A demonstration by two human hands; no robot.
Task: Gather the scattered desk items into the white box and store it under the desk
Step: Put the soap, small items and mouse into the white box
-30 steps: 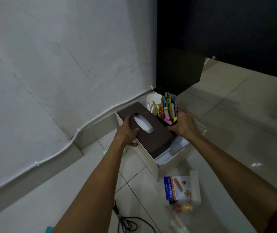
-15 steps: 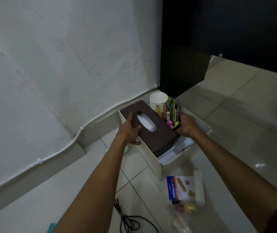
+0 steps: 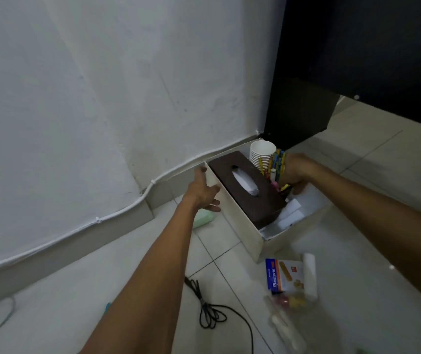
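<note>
The white box sits on the tiled floor by the wall, just in front of the black desk panel. Inside it are a brown tissue box, a stack of paper cups, a holder of coloured pens and loose papers. With its fingers straight, my left hand lies against the box's left wall. My right hand curls over the right rim next to the pens.
On the floor in front of the box lie a plaster packet, a white roll and a clear bag of small items. A black cable coils nearby. A pale green item lies under my left wrist.
The box has slid farther toward the desk panel. My left hand has left the tissue box's edge and now lies flat on the box's outer left wall.
</note>
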